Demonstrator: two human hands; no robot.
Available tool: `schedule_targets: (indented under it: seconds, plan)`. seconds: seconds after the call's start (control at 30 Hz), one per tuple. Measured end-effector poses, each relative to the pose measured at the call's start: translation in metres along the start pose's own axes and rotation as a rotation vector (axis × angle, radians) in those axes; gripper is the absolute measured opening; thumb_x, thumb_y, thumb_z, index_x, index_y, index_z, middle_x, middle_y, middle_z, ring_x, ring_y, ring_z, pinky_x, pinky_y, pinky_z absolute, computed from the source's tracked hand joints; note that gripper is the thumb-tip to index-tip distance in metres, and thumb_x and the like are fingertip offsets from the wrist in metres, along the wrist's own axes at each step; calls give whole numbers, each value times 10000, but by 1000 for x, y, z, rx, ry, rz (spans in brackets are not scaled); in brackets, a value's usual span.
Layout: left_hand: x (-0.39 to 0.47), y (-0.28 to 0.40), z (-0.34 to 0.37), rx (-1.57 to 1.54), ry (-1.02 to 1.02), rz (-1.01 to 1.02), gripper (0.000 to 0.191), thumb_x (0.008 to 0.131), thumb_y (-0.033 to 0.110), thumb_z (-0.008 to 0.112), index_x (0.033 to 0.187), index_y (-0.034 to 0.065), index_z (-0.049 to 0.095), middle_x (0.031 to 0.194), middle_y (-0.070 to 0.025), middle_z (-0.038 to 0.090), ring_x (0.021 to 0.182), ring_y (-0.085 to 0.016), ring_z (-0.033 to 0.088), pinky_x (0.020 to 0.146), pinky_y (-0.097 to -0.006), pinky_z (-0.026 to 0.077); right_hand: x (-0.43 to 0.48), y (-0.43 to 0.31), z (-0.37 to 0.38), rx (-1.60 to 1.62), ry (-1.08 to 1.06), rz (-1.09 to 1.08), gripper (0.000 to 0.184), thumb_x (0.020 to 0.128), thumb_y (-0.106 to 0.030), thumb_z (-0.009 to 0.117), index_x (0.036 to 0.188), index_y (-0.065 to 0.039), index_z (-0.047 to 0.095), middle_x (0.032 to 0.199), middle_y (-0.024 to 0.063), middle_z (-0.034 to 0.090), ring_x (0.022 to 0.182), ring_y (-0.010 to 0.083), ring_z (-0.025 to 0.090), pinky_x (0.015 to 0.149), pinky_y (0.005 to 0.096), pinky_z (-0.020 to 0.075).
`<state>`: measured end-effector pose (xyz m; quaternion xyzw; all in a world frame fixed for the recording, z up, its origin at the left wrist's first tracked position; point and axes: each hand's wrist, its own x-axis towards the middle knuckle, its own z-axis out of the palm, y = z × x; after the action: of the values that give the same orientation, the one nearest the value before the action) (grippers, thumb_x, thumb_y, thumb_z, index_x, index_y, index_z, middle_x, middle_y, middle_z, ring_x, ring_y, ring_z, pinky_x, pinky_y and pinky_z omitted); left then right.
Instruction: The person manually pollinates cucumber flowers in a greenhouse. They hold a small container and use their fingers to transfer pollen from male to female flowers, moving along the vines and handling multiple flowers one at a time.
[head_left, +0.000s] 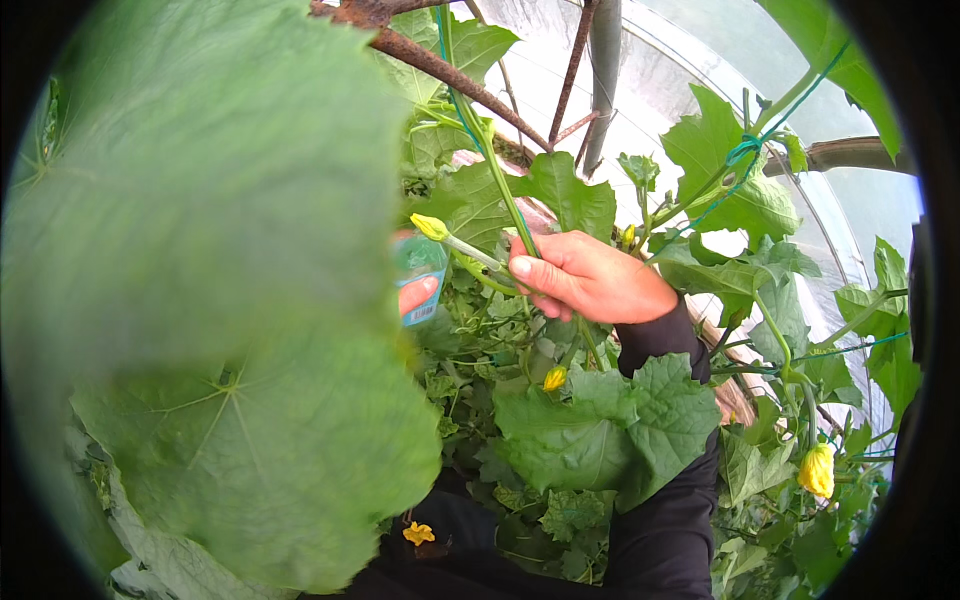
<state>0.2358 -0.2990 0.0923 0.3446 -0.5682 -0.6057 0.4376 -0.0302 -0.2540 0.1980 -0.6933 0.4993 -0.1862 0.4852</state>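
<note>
My right hand (589, 274) is closed around a green vine stem (491, 161), which has green twine running along it. Close to the thumb, a slim young gourd (472, 251) juts left, tipped with a closed yellow flower (430, 226). Large leaves hide most of my left hand (417, 295); its thumb presses on a clear plastic container (422, 262) with a blue label that bears a printed code. What the container holds cannot be made out. A big blurred leaf (225, 187) fills the left side, close to the camera.
Rusty metal bars (457, 79) cross above my hands, near a grey post (604, 82). Green twine (742, 150) ties another vine at the right. A yellow flower (816, 471) hangs at lower right, and a broad leaf (600, 427) overlaps my right sleeve. Plastic sheeting (697, 75) curves behind.
</note>
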Motion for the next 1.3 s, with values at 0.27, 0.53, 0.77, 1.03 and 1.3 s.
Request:
schedule_targets:
  seconds: [0.27, 0.53, 0.77, 1.03, 1.3]
  plan:
    - [-5, -4, 2, -27, 7, -23, 598, 863, 41, 773, 1414, 24, 543, 1292, -47, 632, 1180, -153, 605, 1053, -344, 465, 14, 0, -4, -263, 20, -93, 450, 1092, -418, 515, 911, -17, 606, 611, 72, 569, 551, 207, 597, 566, 392, 487]
    - [-8, -14, -8, 213, -54, 65, 628, 861, 92, 784, 1439, 62, 541, 1368, -34, 595, 1254, -150, 563, 1098, -324, 420, 26, 0, -6, -502, -7, -100, 399, 1061, -357, 589, 857, -14, 607, 642, 101, 568, 557, 218, 572, 559, 394, 475]
    - [-10, -6, 8, 417, -26, 130, 664, 845, 146, 810, 1454, 70, 557, 1444, -19, 581, 1326, -132, 532, 1128, -309, 394, 40, 2, 4, -628, 89, -111, 491, 964, -398, 616, 807, 64, 676, 725, 279, 638, 742, 458, 661, 713, 560, 512]
    - [-9, 2, 23, 409, -8, 177, 651, 835, 86, 814, 1433, 34, 562, 1418, -59, 588, 1312, -150, 544, 1118, -318, 408, 49, -7, 21, -665, 232, -72, 429, 912, -336, 658, 775, 69, 694, 696, 288, 646, 710, 458, 689, 665, 536, 553]
    - [-10, 4, 23, 503, 41, 348, 616, 838, 63, 803, 1407, 24, 571, 1361, -66, 609, 1252, -163, 577, 1074, -327, 443, 47, -7, 28, -656, 358, -93, 446, 913, -335, 706, 759, 82, 666, 674, 288, 611, 689, 455, 657, 664, 524, 527]
